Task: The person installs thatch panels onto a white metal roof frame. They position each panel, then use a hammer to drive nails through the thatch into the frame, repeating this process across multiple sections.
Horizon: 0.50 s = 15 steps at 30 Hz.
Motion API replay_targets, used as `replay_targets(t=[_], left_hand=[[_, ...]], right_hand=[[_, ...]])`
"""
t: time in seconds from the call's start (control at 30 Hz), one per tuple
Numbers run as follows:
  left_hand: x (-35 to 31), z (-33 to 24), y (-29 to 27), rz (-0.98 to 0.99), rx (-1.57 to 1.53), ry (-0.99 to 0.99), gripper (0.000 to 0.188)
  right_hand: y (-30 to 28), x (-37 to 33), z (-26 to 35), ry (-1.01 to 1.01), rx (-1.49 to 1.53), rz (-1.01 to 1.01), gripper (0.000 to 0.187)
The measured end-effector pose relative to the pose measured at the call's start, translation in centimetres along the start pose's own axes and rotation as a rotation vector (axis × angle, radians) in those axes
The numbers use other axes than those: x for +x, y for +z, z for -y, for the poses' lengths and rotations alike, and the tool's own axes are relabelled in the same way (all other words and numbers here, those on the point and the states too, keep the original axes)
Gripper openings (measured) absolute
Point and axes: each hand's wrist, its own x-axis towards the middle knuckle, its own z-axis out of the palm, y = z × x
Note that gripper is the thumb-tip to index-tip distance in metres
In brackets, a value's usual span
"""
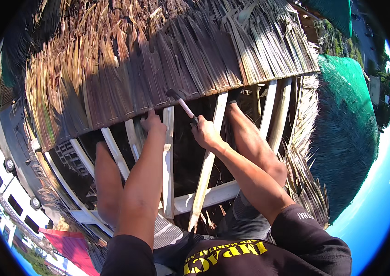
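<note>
My right hand (205, 133) is closed around the grip of a hammer (186, 109), which has a pale shaft and a dark head. The hammer's head lies over the lower edge of a dried-leaf thatch panel (158, 78). To the left, my left hand (153, 123) grips that same stitched edge, with one fingertip on top and the other fingers partly hidden. Just below the panel, pale wooden slats (167, 161) run down towards me with dark gaps between them.
My bare legs reach through the slat gaps on both sides. A crosswise pole (213, 195) passes under the slats. Ragged thatch (303, 175) borders the frame at right, beside a green-topped thatched roof (346, 92). Far below at left are a white vehicle (18, 198) and a red roof (68, 246).
</note>
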Motion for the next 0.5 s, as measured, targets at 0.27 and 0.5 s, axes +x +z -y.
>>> replay_targets(t=[0.27,0.5], left_hand=[[-19.9,1.1,4.7,1.065,0.741,1.202,0.051],[-24.9,5.9,12.2,1.26,0.86,1.123,0.026]], right_hand=[[-13.7,-1.7,-3.1,0.123,0.688,0.22,0.03],[-19.5,-2.6,-14.4,0.187,0.81,-0.026,0.028]])
